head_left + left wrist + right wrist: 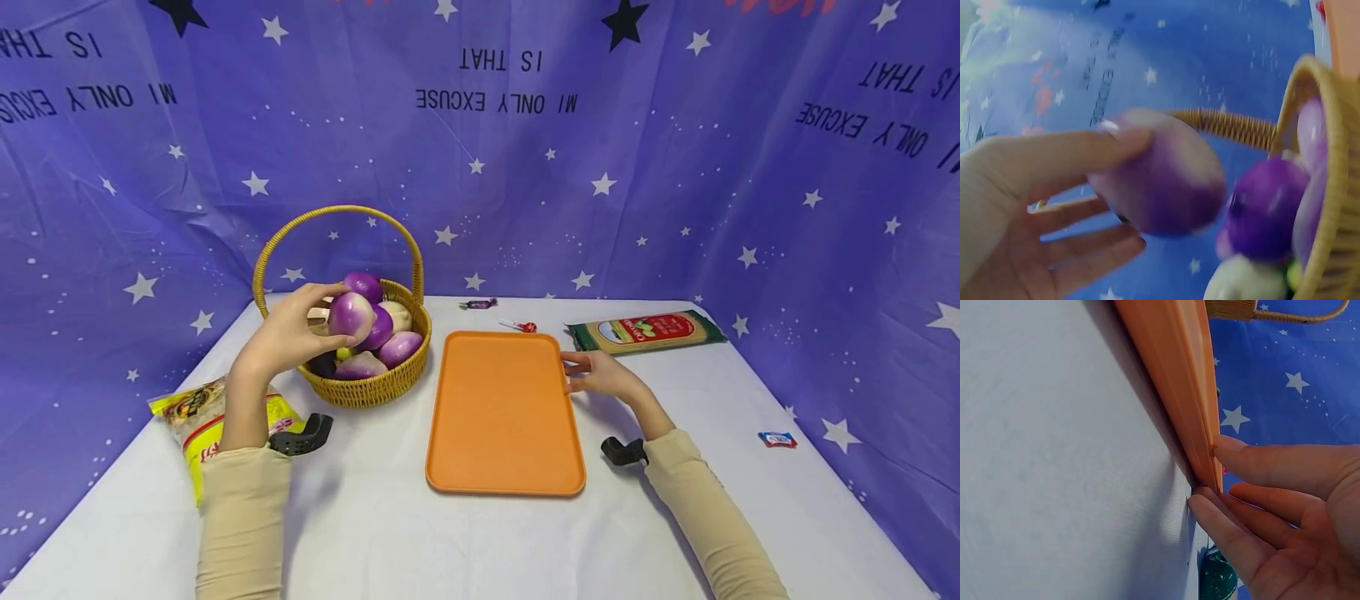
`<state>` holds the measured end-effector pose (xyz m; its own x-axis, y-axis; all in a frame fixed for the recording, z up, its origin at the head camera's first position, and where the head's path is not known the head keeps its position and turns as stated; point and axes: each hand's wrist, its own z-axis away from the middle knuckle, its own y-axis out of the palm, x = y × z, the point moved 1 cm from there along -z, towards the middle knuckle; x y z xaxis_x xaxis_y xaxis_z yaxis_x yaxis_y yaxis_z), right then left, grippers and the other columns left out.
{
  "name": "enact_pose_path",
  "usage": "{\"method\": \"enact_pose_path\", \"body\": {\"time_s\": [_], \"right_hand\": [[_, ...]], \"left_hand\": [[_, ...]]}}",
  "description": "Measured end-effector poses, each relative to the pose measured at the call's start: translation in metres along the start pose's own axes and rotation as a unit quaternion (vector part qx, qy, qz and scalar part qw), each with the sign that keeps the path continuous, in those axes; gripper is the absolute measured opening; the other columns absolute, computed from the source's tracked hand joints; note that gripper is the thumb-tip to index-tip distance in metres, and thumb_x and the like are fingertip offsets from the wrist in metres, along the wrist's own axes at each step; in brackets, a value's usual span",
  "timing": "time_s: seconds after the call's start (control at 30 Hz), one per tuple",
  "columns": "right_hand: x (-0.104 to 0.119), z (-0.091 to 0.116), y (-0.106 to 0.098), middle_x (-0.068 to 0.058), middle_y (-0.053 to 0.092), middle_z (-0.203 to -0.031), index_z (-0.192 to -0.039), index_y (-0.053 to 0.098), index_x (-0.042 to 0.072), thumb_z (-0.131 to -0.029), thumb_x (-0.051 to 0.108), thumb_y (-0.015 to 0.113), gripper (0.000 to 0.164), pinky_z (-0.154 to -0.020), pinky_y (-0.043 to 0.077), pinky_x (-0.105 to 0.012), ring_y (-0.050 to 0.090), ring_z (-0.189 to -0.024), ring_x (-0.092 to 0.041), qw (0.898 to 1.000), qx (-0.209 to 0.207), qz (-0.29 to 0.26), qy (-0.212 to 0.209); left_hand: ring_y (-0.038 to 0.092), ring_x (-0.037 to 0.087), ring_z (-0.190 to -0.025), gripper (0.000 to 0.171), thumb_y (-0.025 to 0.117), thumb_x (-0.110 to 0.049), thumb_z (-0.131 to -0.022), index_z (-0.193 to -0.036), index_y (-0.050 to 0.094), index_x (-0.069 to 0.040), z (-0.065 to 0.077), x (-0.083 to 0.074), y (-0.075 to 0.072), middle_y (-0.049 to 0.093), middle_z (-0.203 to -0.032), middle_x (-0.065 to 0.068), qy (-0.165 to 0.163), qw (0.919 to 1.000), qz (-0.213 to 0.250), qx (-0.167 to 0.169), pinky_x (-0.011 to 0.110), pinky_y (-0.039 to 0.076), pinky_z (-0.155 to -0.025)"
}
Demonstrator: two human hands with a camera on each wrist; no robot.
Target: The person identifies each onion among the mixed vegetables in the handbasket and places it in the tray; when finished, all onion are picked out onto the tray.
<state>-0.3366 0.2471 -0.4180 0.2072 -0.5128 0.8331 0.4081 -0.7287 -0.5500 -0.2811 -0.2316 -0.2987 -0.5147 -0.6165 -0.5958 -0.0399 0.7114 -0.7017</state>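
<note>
Beside the basket's left rim, my left hand (288, 329) holds a purple onion (351, 317) between thumb and fingers. In the left wrist view, the thumb lies across the glossy purple-and-white onion (1169, 181). The wicker basket (375, 392) is filled with several more purple onions (401, 348) and a whitish bulb (396, 316). My right hand (606, 379) is at the right edge of the orange tray (502, 417), which lies flat on the table. In the right wrist view, the thumb is on the tray's rim (1175, 369) and fingertips are against its underside.
A yellow printed bag (198, 429) lies under my left forearm. Behind my right hand is a long green-and-red package (648, 331). A lollipop (528, 327) and a purple-wrapped candy (478, 304) lie behind the tray; a blue-and-red candy (777, 439) lies far right.
</note>
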Motion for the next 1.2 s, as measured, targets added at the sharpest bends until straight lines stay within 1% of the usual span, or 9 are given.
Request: {"method": "enact_pose_path", "body": {"time_s": [0.13, 0.23, 0.33, 0.47, 0.53, 0.7, 0.77, 0.97, 1.2], "right_hand": [[0.001, 0.001, 0.001, -0.028, 0.042, -0.142, -0.142, 0.036, -0.011, -0.083, 0.001, 0.072, 0.071, -0.102, 0.04, -0.049, 0.049, -0.124, -0.04, 1.0, -0.003, 0.005, 0.002], [0.001, 0.001, 0.002, -0.028, 0.042, -0.141, -0.142, 0.036, -0.011, -0.083, 0.001, 0.072, 0.071, -0.102, 0.04, -0.049, 0.05, -0.123, -0.04, 1.0, -0.003, 0.004, 0.0], [0.0, 0.001, 0.002, -0.029, 0.042, -0.141, -0.142, 0.036, -0.012, -0.083, 0.0, 0.072, 0.071, -0.102, 0.04, -0.049, 0.049, -0.123, -0.041, 1.0, -0.001, -0.003, 0.002], [0.0, 0.001, 0.004, -0.029, 0.042, -0.141, -0.142, 0.035, -0.012, -0.083, 0.0, 0.072, 0.07, -0.102, 0.04, -0.048, 0.049, -0.124, -0.04, 1.0, -0.001, -0.005, 0.007], [0.001, 0.001, 0.004, -0.028, 0.042, -0.141, -0.142, 0.035, -0.012, -0.083, 0.0, 0.071, 0.07, -0.102, 0.04, -0.048, 0.049, -0.124, -0.04, 1.0, -0.001, -0.002, 0.009], [0.002, 0.003, 0.003, -0.028, 0.041, -0.142, -0.142, 0.035, -0.012, -0.084, 0.001, 0.07, 0.069, -0.103, 0.039, -0.049, 0.048, -0.125, -0.04, 1.0, -0.004, 0.003, 0.006], [0.002, 0.002, 0.002, -0.028, 0.041, -0.142, -0.142, 0.034, -0.012, -0.085, 0.001, 0.07, 0.069, -0.103, 0.039, -0.048, 0.048, -0.125, -0.04, 1.0, -0.003, 0.004, 0.004], [-0.001, 0.002, 0.002, -0.028, 0.043, -0.141, -0.142, 0.036, -0.012, -0.084, 0.001, 0.071, 0.069, -0.103, 0.039, -0.049, 0.049, -0.124, -0.04, 1.0, -0.005, 0.005, 0.001], [-0.003, 0.0, 0.001, -0.028, 0.044, -0.14, -0.142, 0.036, -0.012, -0.084, 0.002, 0.072, 0.069, -0.102, 0.04, -0.048, 0.05, -0.123, -0.039, 1.0, -0.004, 0.004, -0.007]], "left_hand": [[0.057, 0.031, -0.106, 0.069, 0.085, -0.009, -0.072, -0.132, 0.052, -0.003, -0.013, -0.014, 0.02, 0.054, -0.123, 0.014, 0.063, 0.9974, 0.012, -0.033, 0.044, 0.052, -0.088], [0.058, 0.028, -0.106, 0.072, 0.086, -0.01, -0.071, -0.134, 0.052, -0.005, -0.024, -0.024, 0.041, 0.055, -0.123, 0.012, 0.088, 0.9955, 0.014, -0.033, 0.041, 0.053, -0.088], [0.056, 0.029, -0.108, 0.072, 0.085, -0.012, -0.073, -0.135, 0.051, -0.004, -0.036, -0.033, 0.068, 0.053, -0.125, 0.013, 0.088, 0.9953, 0.04, -0.008, 0.043, 0.052, -0.089], [0.055, 0.029, -0.106, 0.07, 0.085, -0.016, -0.074, -0.135, 0.052, -0.005, -0.055, -0.041, 0.103, 0.054, -0.123, 0.013, 0.086, 0.9951, 0.036, 0.032, 0.044, 0.052, -0.088], [0.056, 0.029, -0.106, 0.07, 0.085, -0.018, -0.073, -0.134, 0.054, -0.004, -0.065, -0.043, 0.119, 0.055, -0.123, 0.013, 0.095, 0.9942, 0.018, 0.046, 0.043, 0.051, -0.089], [0.059, 0.029, -0.108, 0.071, 0.086, -0.016, -0.07, -0.132, 0.055, 0.0, -0.09, -0.042, 0.156, 0.056, -0.126, 0.018, 0.121, 0.9893, 0.015, 0.081, 0.039, 0.052, -0.088], [0.06, 0.03, -0.106, 0.07, 0.086, -0.014, -0.071, -0.131, 0.055, 0.002, -0.099, -0.041, 0.168, 0.056, -0.126, 0.019, 0.117, 0.9878, 0.014, 0.101, 0.038, 0.053, -0.087], [0.06, 0.028, -0.104, 0.066, 0.083, -0.015, -0.074, -0.131, 0.055, 0.003, -0.121, -0.04, 0.198, 0.059, -0.124, 0.017, 0.092, 0.983, -0.026, 0.157, 0.035, 0.051, -0.089], [0.061, 0.026, -0.103, 0.064, 0.081, -0.014, -0.076, -0.133, 0.055, -0.001, -0.139, -0.043, 0.227, 0.059, -0.124, 0.015, 0.051, 0.9803, -0.035, 0.188, 0.033, 0.051, -0.09]]}}
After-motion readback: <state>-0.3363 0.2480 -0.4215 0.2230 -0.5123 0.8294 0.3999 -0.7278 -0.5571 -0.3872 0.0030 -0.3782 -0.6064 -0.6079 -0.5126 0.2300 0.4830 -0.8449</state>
